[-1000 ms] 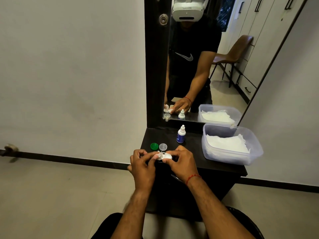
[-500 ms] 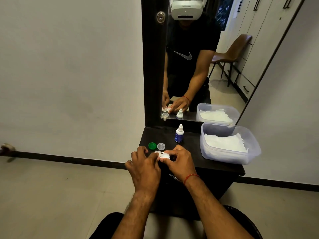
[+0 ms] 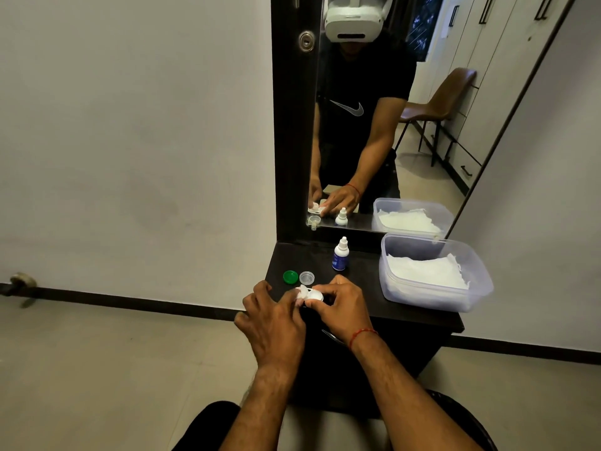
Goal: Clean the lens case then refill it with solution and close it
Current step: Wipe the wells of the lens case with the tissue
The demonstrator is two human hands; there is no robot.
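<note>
A white lens case (image 3: 315, 295) sits at the front left of the dark shelf (image 3: 364, 278). My right hand (image 3: 341, 309) pinches its right side with curled fingers. My left hand (image 3: 273, 323) pinches a small wad of white tissue (image 3: 301, 292) and presses it into the case's left well. Behind the case lie its two loose caps, a green cap (image 3: 290, 277) and a clear cap (image 3: 307, 277). A small solution bottle (image 3: 340, 254) with a white nozzle and blue label stands upright further back. Much of the case is hidden by my fingers.
A clear plastic tub (image 3: 432, 275) holding white tissues takes up the shelf's right half. A mirror (image 3: 374, 125) rises behind the shelf and shows a person's reflection. A metal handle (image 3: 335, 336) sticks out under the shelf's front edge. Tiled floor lies on the left.
My hands have stayed on the case; the left fingers with the tissue have shifted slightly over the left well. The view has tilted a little.
</note>
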